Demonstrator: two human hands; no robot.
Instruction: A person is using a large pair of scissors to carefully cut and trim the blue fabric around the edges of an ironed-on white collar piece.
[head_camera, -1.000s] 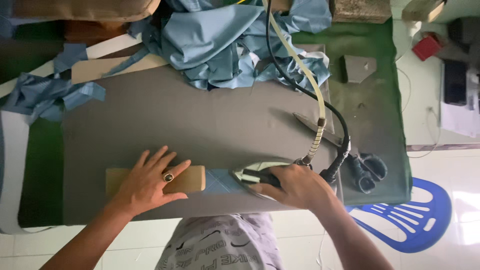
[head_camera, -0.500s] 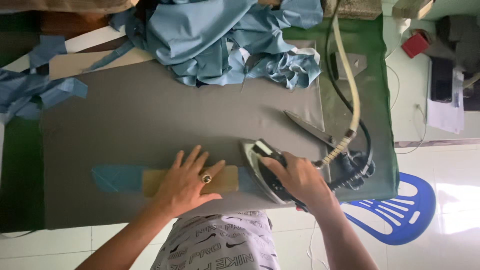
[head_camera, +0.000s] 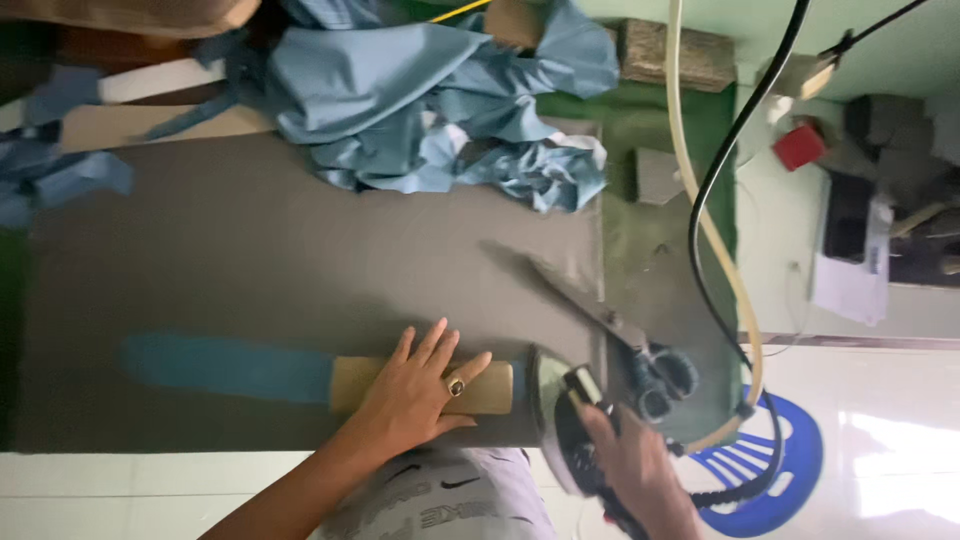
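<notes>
Two hands: left (head_camera: 418, 393) flat on card strip (head_camera: 425, 385), right (head_camera: 640, 470) gripping iron (head_camera: 560, 425)

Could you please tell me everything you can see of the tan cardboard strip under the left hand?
The cardboard strip is a flat, tan, oblong piece that looks like stiff card. It lies lengthwise on the grey pad near the front edge. The left hand presses flat on its middle, fingers spread, hiding much of it. A blue fabric strip runs out from its left end, seemingly under it. Its right end sits close to the iron, which the right hand grips; whether they touch is unclear.
</notes>
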